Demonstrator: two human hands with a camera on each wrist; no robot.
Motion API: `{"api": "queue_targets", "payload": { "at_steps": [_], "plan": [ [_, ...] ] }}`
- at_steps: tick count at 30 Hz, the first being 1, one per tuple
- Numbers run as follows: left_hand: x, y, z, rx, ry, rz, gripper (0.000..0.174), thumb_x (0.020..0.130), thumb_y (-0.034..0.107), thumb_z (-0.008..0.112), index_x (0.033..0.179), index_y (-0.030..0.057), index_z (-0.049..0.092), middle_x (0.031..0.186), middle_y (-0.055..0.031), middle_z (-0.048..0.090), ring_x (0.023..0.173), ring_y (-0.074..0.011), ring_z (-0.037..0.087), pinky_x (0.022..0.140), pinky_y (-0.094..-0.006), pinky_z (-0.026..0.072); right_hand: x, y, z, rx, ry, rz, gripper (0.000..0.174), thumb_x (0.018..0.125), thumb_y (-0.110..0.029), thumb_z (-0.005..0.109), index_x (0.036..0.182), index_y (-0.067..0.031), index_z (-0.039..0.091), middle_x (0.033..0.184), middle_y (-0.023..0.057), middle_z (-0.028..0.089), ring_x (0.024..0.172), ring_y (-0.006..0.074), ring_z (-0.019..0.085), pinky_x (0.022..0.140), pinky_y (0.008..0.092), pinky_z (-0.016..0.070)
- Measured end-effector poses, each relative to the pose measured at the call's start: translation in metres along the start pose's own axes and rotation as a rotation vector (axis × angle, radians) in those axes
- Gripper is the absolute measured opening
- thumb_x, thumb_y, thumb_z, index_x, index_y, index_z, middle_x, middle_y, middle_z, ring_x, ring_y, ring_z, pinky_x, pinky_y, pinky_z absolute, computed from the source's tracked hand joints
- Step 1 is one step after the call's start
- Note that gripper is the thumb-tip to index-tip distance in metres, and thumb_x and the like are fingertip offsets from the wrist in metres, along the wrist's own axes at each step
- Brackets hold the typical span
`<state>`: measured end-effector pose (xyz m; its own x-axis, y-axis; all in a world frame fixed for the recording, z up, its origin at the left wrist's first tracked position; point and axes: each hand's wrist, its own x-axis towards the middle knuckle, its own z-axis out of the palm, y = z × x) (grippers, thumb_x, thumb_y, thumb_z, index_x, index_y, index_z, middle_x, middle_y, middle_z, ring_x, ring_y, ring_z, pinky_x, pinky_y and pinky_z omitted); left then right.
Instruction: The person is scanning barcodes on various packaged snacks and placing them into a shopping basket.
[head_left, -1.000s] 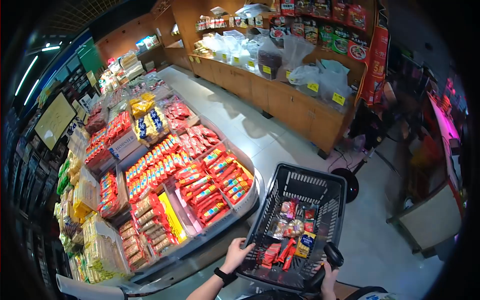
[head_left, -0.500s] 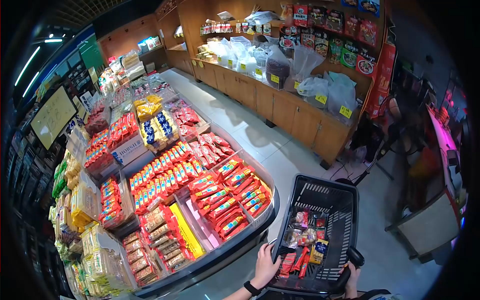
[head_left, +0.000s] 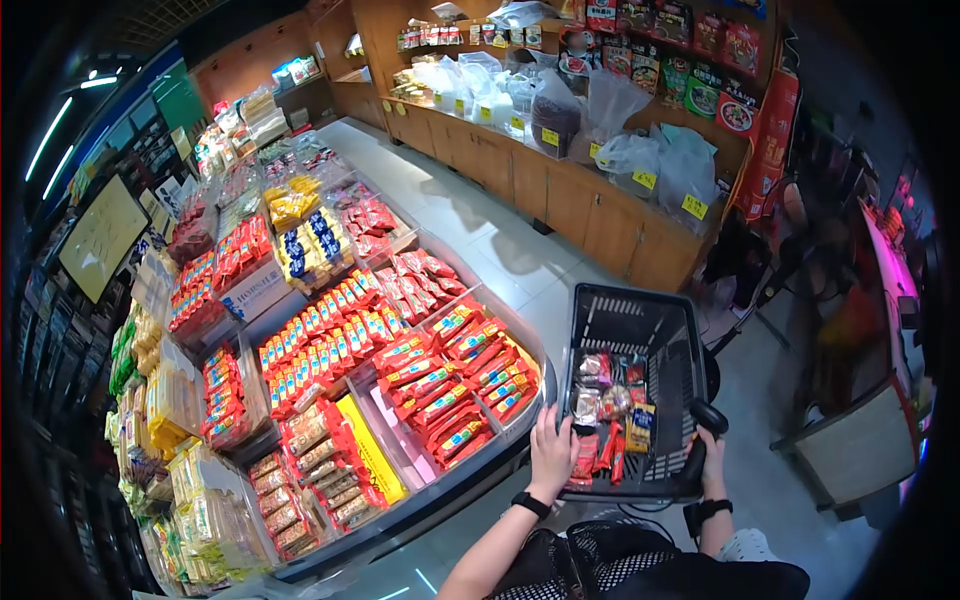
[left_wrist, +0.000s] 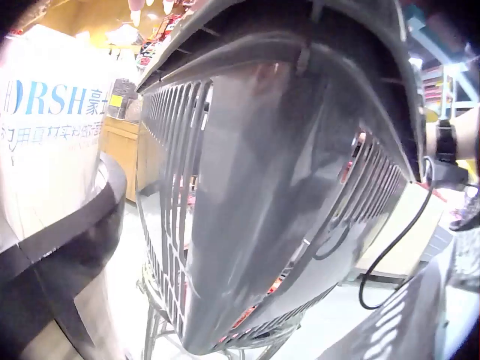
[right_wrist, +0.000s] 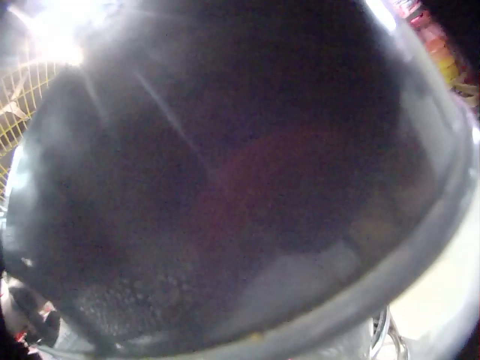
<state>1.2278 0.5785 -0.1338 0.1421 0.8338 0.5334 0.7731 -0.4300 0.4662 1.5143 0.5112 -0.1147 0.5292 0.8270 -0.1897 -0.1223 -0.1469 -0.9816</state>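
Note:
A black slotted shopping basket [head_left: 678,345] stands before me, with its rear end near my body. Inside lie small wrapped snacks: red packets [head_left: 616,452], a yellow-and-blue packet [head_left: 640,428] and several clear-wrapped pieces [head_left: 613,402]. My left hand [head_left: 553,455] rests over the basket's near left rim, its fingers extended. The left wrist view looks up at the underside of that rim and the outer corner wall [left_wrist: 247,195]. At the near right corner my right hand [head_left: 712,462] grips the black basket handle [head_left: 708,418]. A dark, blurred surface [right_wrist: 225,195] fills the right wrist view.
A display bin [head_left: 545,375] with red-wrapped snacks [head_left: 440,400] borders the basket's left side. Beyond the aisle runs a wooden counter [head_left: 560,200] with bagged goods [head_left: 630,158]. Tiled floor [head_left: 490,240] lies between them. A white-sided counter [head_left: 860,445] stands at the right.
The basket has moved right and farther forward past the bin's corner, both hands going with it. My left hand's fingers now lie straighter over the rim. More of my arms and body shows below.

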Motion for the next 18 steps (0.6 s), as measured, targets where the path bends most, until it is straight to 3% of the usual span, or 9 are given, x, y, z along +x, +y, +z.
{"api": "queue_targets", "payload": {
  "at_steps": [2,5,9,12,14,15,18],
  "plan": [
    [0.013,0.000,0.017,0.042,0.032,-0.029,0.029,0.077,0.011,0.058,0.104,0.0027,0.053,0.123,-0.0193,0.040,0.121,-0.0354,0.034,0.098,-0.0437,0.0322,0.040,-0.005,0.002,0.055,-0.130,-0.061,0.024,0.082,-0.026,0.057,0.079,-0.0014,0.057,0.061,0.0049,0.057,0.050,0.0122,0.056,0.049,0.0238,0.0460],
    [0.031,0.006,0.039,0.053,0.032,-0.070,0.027,0.077,0.011,0.057,0.104,0.0046,0.054,0.124,-0.0182,0.041,0.121,-0.0346,0.035,0.098,-0.0431,0.0323,0.095,-0.010,0.003,0.038,-0.171,-0.085,0.023,0.081,-0.022,0.060,0.082,0.0010,0.056,0.065,0.0078,0.058,0.052,0.0149,0.058,0.051,0.0264,0.0487],
    [0.054,0.020,0.060,0.069,0.064,-0.138,0.027,0.076,0.011,0.059,0.102,0.0038,0.054,0.123,-0.0189,0.041,0.120,-0.0373,0.036,0.097,-0.0458,0.0323,0.146,-0.008,-0.004,0.074,-0.220,0.006,0.024,0.081,-0.020,0.060,0.089,0.0021,0.055,0.067,0.0085,0.059,0.053,0.0156,0.058,0.053,0.0273,0.0492],
    [0.060,0.024,0.076,0.109,0.038,-0.202,0.027,0.075,0.012,0.061,0.100,0.0036,0.055,0.122,-0.0194,0.041,0.120,-0.0382,0.036,0.097,-0.0465,0.0321,0.155,-0.029,-0.003,0.096,-0.295,0.037,0.023,0.083,-0.017,0.058,0.096,0.0017,0.054,0.070,0.0067,0.058,0.058,0.0135,0.058,0.055,0.0262,0.0487],
    [0.067,0.028,0.079,0.149,0.003,-0.244,0.027,0.075,0.013,0.061,0.100,0.0040,0.055,0.122,-0.0195,0.042,0.120,-0.0381,0.036,0.097,-0.0463,0.0320,0.174,-0.003,-0.015,0.044,-0.342,0.026,0.020,0.084,-0.016,0.058,0.096,-0.0005,0.056,0.072,0.0055,0.059,0.057,0.0139,0.058,0.055,0.0259,0.0482],
    [0.070,0.033,0.080,0.172,-0.016,-0.251,0.028,0.074,0.014,0.062,0.100,0.0044,0.055,0.121,-0.0195,0.042,0.120,-0.0376,0.036,0.097,-0.0464,0.0323,0.168,-0.020,-0.016,0.084,-0.349,0.153,0.018,0.084,-0.016,0.058,0.094,-0.0005,0.057,0.069,0.0049,0.059,0.056,0.0136,0.058,0.055,0.0258,0.0476],
    [0.072,0.034,0.082,0.226,-0.066,-0.289,0.031,0.072,0.012,0.065,0.101,0.0046,0.056,0.122,-0.0191,0.041,0.121,-0.0378,0.035,0.099,-0.0466,0.0310,0.175,-0.018,-0.014,0.075,-0.346,0.114,0.018,0.082,-0.012,0.059,0.093,0.0023,0.056,0.066,0.0045,0.058,0.056,0.0135,0.058,0.054,0.0257,0.0472]
  ]
}}
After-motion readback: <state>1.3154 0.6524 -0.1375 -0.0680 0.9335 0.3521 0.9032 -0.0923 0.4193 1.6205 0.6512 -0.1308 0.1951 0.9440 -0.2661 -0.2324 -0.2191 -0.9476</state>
